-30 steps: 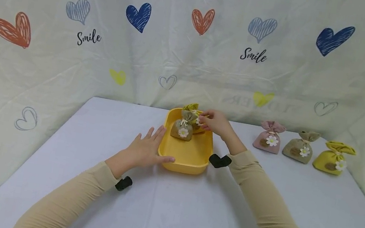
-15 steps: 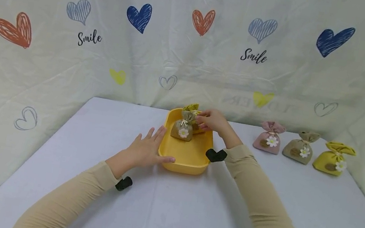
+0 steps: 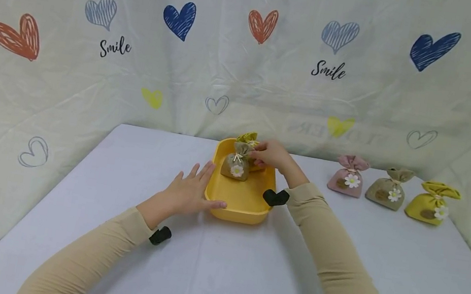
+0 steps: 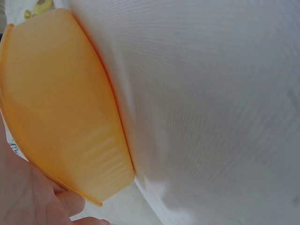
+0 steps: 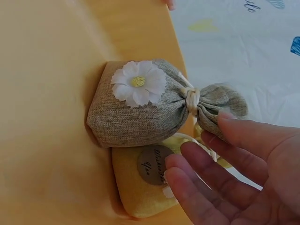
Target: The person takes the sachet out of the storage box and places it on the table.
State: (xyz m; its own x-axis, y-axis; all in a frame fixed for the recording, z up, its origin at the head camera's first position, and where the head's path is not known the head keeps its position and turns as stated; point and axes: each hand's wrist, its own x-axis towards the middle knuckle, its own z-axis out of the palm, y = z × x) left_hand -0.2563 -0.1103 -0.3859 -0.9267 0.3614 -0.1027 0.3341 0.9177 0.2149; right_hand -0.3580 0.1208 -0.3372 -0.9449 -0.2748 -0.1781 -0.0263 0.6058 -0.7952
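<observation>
In the head view, a yellow plastic tray holds two small cloth pouches. The grey-beige pouch, tied at the neck and bearing a white flower, stands in front of a yellow pouch with a round brown label. My right hand reaches over the tray's far right side; its thumb and forefinger pinch the grey-beige pouch's gathered top, with the other fingers loosely bent before the yellow pouch. Spread along the tray's left rim, my left hand rests with straight fingers, thumb at the near corner.
On the right of the white-covered table stand three more tied pouches in a row: pink, grey-beige and yellow. A pale curtain printed with hearts hangs behind the table.
My right hand has shifted slightly left, from beside the yellow pouch in the tray to the grey-beige pouch's top. My left hand and the tray have stayed put.
</observation>
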